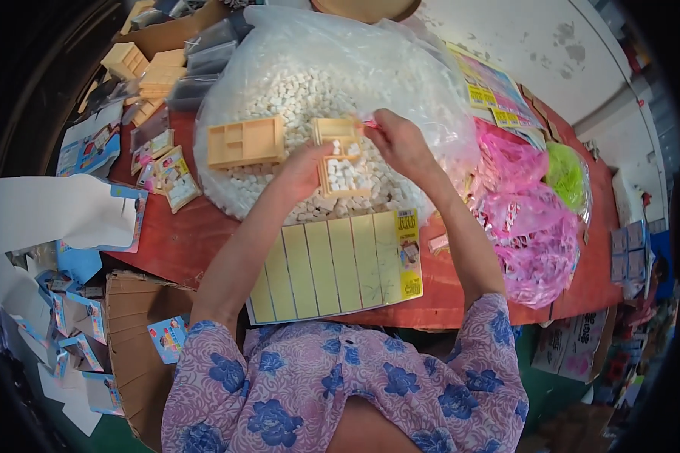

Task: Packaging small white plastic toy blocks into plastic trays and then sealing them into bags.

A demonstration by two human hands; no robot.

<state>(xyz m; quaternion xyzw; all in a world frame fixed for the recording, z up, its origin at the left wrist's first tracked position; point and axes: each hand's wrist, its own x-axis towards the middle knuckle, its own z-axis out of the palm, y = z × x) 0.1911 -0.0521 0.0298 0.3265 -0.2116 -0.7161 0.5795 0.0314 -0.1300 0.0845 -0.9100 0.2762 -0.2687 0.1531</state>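
Observation:
My left hand (304, 171) grips a small tan plastic compartment tray (341, 161) partly filled with small white pellets. My right hand (397, 142) rests on the tray's upper right corner, fingers pinched at its rim beside something small and pink. Both hands hover over a large clear plastic bag (310, 83) heaped with the same white pellets. A second, empty tan tray (245, 142) lies on the bag to the left. A yellow card sheet (332, 268) divided into strips lies on the red table (177, 241) in front of me.
Filled blister packs (166, 172) sit left of the bag. Pink bags (533, 234) and a green one (567, 175) lie at right. Stacked tan trays (155, 75) are at the back left. Blue printed cards (79, 317) and a cardboard box (132, 340) sit at lower left.

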